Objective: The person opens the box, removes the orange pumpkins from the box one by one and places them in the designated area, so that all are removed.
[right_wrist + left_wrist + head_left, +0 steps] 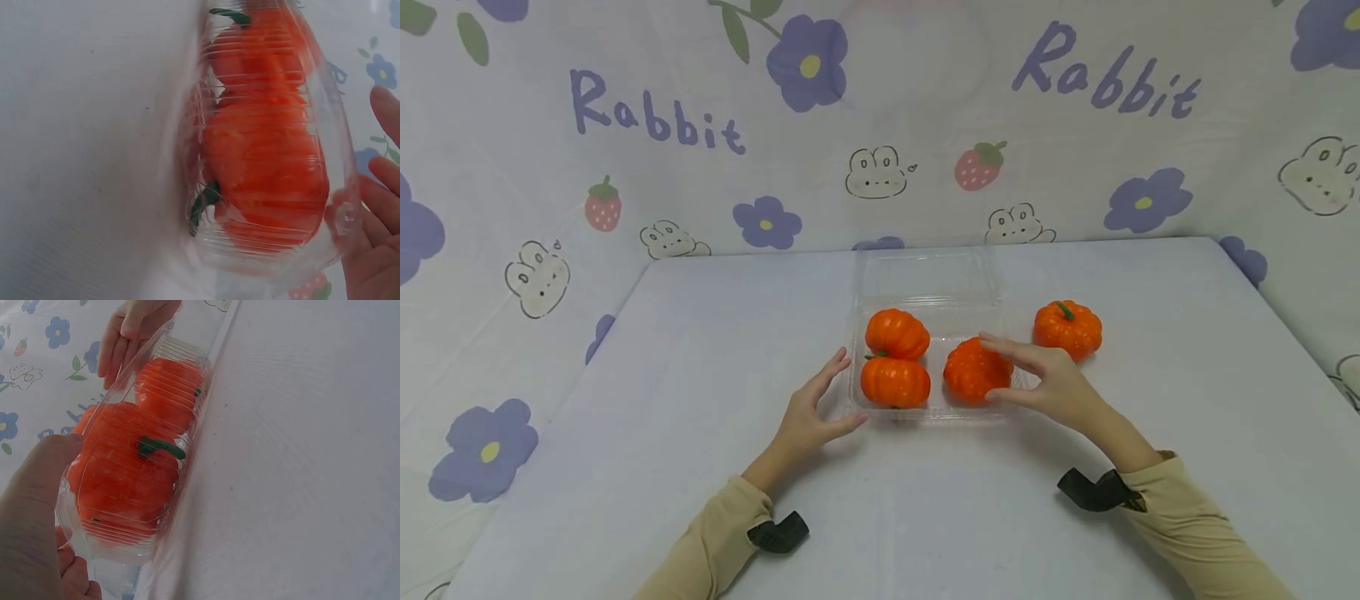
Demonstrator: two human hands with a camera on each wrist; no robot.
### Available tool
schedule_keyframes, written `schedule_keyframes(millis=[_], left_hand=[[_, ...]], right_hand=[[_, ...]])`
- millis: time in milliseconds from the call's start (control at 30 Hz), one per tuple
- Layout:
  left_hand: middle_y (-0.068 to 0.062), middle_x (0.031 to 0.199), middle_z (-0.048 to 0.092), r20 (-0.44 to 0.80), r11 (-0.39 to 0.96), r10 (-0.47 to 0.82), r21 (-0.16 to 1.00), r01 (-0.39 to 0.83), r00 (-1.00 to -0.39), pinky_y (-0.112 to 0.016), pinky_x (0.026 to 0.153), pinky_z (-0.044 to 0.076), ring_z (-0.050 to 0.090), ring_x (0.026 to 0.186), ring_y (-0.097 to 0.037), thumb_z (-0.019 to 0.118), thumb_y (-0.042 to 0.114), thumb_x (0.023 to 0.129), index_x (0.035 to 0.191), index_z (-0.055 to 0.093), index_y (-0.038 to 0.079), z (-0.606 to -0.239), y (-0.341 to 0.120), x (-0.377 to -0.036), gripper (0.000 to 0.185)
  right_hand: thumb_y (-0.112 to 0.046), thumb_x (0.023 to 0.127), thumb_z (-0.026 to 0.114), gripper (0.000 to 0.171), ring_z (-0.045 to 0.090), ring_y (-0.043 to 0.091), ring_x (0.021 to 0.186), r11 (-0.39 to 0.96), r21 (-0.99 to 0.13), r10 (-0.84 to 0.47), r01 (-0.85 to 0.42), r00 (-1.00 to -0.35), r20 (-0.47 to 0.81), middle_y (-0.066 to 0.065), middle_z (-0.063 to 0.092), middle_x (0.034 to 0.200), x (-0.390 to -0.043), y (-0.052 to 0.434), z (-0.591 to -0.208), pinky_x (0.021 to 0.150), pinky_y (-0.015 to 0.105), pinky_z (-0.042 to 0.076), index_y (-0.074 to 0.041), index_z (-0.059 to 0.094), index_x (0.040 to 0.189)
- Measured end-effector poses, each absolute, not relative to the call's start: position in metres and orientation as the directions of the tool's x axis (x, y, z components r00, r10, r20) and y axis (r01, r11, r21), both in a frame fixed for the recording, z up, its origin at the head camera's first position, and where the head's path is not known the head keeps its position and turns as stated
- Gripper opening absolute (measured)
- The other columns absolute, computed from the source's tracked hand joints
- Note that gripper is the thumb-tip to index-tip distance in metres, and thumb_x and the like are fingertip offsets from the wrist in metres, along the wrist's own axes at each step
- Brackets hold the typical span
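Hands (925,404) flank tray (931,279) | three pumpkins (895,381) inside (fourth outside)

Clear ribbed plastic tray (925,279), glossy orange pumpkins (895,382), matt cloth table cover (715,333)

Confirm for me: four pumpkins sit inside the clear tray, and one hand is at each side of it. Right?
Not quite. The head view shows three pumpkins in the clear tray; the fourth pumpkin sits on the table to its right. The left hand and right hand are indeed at its sides.
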State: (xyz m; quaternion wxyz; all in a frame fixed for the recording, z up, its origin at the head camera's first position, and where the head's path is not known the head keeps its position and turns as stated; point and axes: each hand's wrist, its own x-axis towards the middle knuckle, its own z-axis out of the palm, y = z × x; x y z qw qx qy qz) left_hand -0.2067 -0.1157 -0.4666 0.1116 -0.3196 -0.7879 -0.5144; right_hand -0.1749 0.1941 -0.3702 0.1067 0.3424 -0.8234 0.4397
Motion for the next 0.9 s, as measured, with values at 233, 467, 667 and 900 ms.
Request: schedule_keyframes(millis=[233,467,667,900], left_hand=[[-0.013,0.124,0.027,0.524,0.262,0.405,0.719,0.644,-0.749,-0.040,0.086,0.023,0.025,0.111,-0.022,0.069,0.010,0.058,0.116,0.036,0.001,-0.447,-0.114,-0.198,0.068],[-0.015,0.123,0.028,0.518,0.256,0.401,0.729,0.635,-0.756,-0.038,0.086,0.023,0.025,0.110,-0.024,0.069,0.008,0.057,0.114,0.037,-0.002,-0.445,-0.114,-0.197,0.067],[-0.013,0.123,0.027,0.521,0.268,0.407,0.717,0.643,-0.750,-0.038,0.086,0.023,0.025,0.110,-0.022,0.069,0.018,0.059,0.115,0.037,0.000,-0.447,-0.114,-0.199,0.067],[-0.008,0.124,0.027,0.520,0.251,0.397,0.731,0.635,-0.756,-0.039,0.086,0.022,0.024,0.111,-0.020,0.067,0.026,0.060,0.117,0.037,0.005,-0.459,-0.115,-0.204,0.067]], right_hand=[[-0.018,0.060,0.067,0.054,0.037,0.019,0.103,0.425,-0.616,-0.525,-0.663,-0.735,0.430,0.008,0.046,0.109,-0.181,0.195,-0.380,0.081,0.031,0.032,-0.004,0.048,0.108],[-0.027,0.060,0.067,0.056,0.037,0.016,0.103,0.473,-0.571,-0.532,-0.671,-0.734,0.421,0.005,0.044,0.112,-0.192,0.200,-0.393,0.080,0.030,0.033,-0.008,0.048,0.110],[-0.033,0.059,0.066,0.058,0.037,0.014,0.103,0.547,-0.543,-0.530,-0.638,-0.765,0.366,0.002,0.044,0.113,-0.195,0.201,-0.392,0.079,0.032,0.034,-0.010,0.048,0.109],[-0.023,0.057,0.069,0.056,0.034,0.015,0.106,0.554,-0.507,-0.569,-0.660,-0.745,0.347,0.004,0.042,0.114,-0.197,0.201,-0.393,0.080,0.032,0.033,-0.008,0.050,0.108]])
